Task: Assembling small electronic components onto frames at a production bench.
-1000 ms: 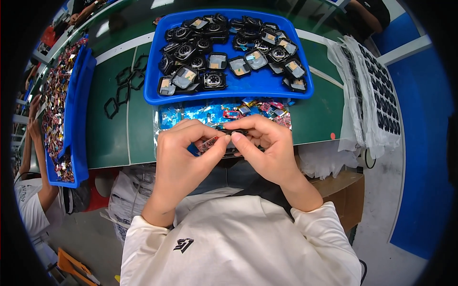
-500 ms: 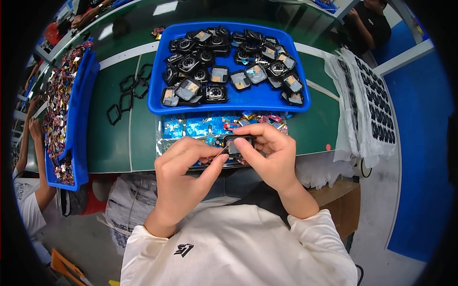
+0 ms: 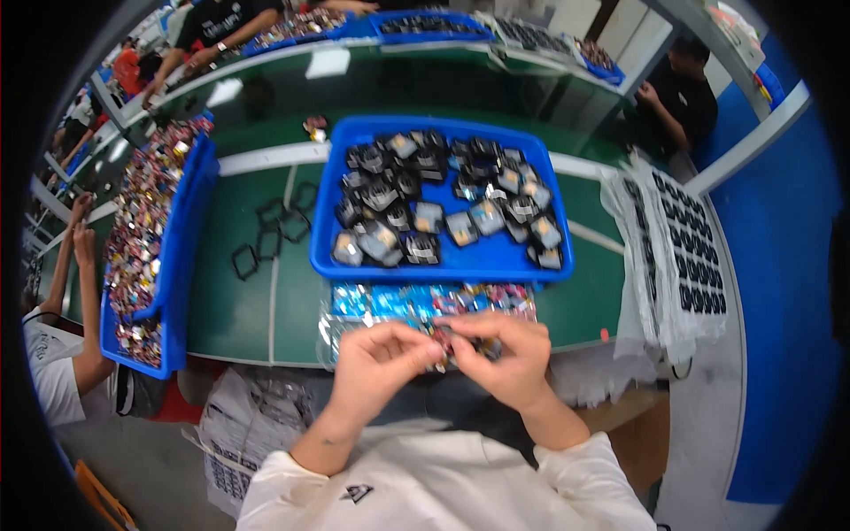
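Head view: a small dark part (image 3: 467, 341) was pinched between the fingers of the left hand (image 3: 379, 363) and right hand (image 3: 506, 358), held just above the near desk (image 3: 230, 310) edge, over shiny wrappers (image 3: 416, 301), before a blue tray (image 3: 443, 261).

Both forearms come up from the lower edge, bare below pushed-up white sleeves, and angle inward so the hands meet in front of the chest. The left hand (image 3: 379, 361) is curled, knuckles up, its thumb and forefinger pinched toward the middle. The right hand (image 3: 506, 356) mirrors it, fingers bent and fingertips pressed close against those of the left. The wrists sit well apart, the fingertips touching.
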### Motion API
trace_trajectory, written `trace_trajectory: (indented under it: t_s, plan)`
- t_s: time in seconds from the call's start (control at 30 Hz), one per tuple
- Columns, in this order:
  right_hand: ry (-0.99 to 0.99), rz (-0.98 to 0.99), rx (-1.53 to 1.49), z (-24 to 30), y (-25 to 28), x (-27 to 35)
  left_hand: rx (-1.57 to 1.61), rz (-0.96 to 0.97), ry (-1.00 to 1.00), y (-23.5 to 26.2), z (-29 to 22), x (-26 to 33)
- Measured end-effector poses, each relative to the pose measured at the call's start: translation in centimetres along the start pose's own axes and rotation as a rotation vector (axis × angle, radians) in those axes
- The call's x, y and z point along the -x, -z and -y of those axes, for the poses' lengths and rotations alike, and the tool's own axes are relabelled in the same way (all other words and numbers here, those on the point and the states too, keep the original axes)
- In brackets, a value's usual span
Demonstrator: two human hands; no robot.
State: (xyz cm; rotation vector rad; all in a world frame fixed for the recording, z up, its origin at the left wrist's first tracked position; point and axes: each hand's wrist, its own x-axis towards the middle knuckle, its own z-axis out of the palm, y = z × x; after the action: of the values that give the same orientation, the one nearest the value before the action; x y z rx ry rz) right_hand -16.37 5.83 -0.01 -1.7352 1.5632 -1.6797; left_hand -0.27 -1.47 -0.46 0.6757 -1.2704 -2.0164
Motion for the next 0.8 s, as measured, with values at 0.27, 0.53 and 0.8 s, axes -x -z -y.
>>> trace_trajectory:
  t_s: [0.27,0.53,0.8]
  plan:
    - [-0.284,-0.021,-0.381,0.2,-0.1,1.6,-0.363,-0.072,-0.19,0.1,1.0,0.2]
    - [-0.011,0.127,0.035,-0.1,0.7,-1.3,-0.564,-0.038,-0.272,0.6,-0.6,-0.6]
    - [0.235,-0.307,0.423,-3.9,4.1,-1.4,-0.845,-0.025,-0.338,1.9,-8.9,-7.4]
